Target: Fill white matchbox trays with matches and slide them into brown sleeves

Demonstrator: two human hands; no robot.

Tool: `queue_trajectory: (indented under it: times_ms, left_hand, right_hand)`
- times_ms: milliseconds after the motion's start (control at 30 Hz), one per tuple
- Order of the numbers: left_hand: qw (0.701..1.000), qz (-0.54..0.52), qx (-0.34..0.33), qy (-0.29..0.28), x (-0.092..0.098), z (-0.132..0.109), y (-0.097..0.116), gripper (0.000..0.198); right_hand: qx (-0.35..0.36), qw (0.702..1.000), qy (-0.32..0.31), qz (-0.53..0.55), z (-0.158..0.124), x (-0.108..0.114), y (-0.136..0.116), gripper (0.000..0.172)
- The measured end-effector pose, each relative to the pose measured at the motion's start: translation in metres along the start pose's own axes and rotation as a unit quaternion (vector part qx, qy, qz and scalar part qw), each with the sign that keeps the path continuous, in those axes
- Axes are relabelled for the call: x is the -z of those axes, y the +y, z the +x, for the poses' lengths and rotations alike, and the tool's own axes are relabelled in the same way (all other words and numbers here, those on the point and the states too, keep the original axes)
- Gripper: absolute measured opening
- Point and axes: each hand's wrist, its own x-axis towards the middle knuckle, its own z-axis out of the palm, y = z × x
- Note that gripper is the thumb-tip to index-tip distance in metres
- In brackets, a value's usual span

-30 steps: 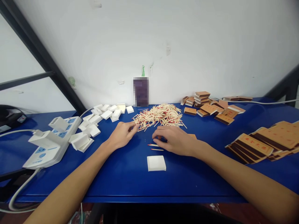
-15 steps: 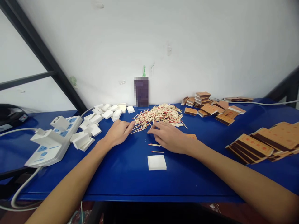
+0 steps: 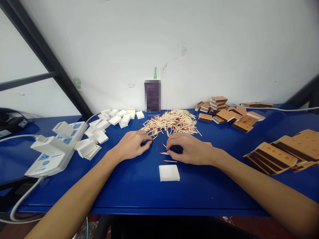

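A loose pile of matches [image 3: 174, 121] with red heads lies at the middle of the blue table. Just in front of its left edge, my left hand [image 3: 133, 145] has thumb and forefinger pinched, with a match [image 3: 155, 137] at their tips. To the right, my right hand [image 3: 190, 148] curls its fingers and thumb together on another match [image 3: 163, 145], whose red head points left. Beside the right fingertips lie a few single matches, one of them a match [image 3: 170, 161] in plain sight. Nearer me is a flat white matchbox tray [image 3: 169, 173].
Several white inner trays [image 3: 103, 125] lie at the left, beside a white power strip [image 3: 58, 149] with cables. Orange matchbox sleeves [image 3: 225, 116] are heaped at the back right. Flattened sleeves [image 3: 276, 154] are fanned out at the right edge. A pixelated dark object [image 3: 153, 96] stands against the wall.
My left hand has drawn back from the pile a little to the right, now with a match at its fingertips. My right fingers have curled down and closed on a match.
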Motion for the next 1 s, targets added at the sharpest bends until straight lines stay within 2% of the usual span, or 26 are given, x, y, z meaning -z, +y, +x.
queue_trajectory:
  times_ms: [133,267,633,833,1000]
  left_hand:
    - [0.998,-0.05,-0.027,-0.023,0.0,0.0,0.015,0.026]
    - [0.996,-0.07,-0.038,-0.031,-0.004,0.001,0.022,0.025]
    - [0.995,-0.085,-0.042,-0.015,-0.006,0.005,0.023,0.019]
    - [0.996,-0.069,-0.047,-0.023,-0.007,0.005,0.021,0.024]
    - [0.996,-0.071,-0.048,-0.017,-0.006,0.005,0.021,0.029]
  right_hand:
    - [-0.034,0.998,0.028,-0.051,0.0,-0.006,0.005,0.016]
    - [-0.05,0.995,0.016,-0.081,-0.001,-0.01,0.012,0.014]
    - [-0.024,0.998,0.002,-0.059,-0.002,-0.011,0.013,0.026]
    - [-0.028,0.995,0.002,-0.09,0.0,-0.011,0.012,0.031]
    - [-0.014,0.996,0.013,-0.087,0.004,-0.012,0.007,0.028]
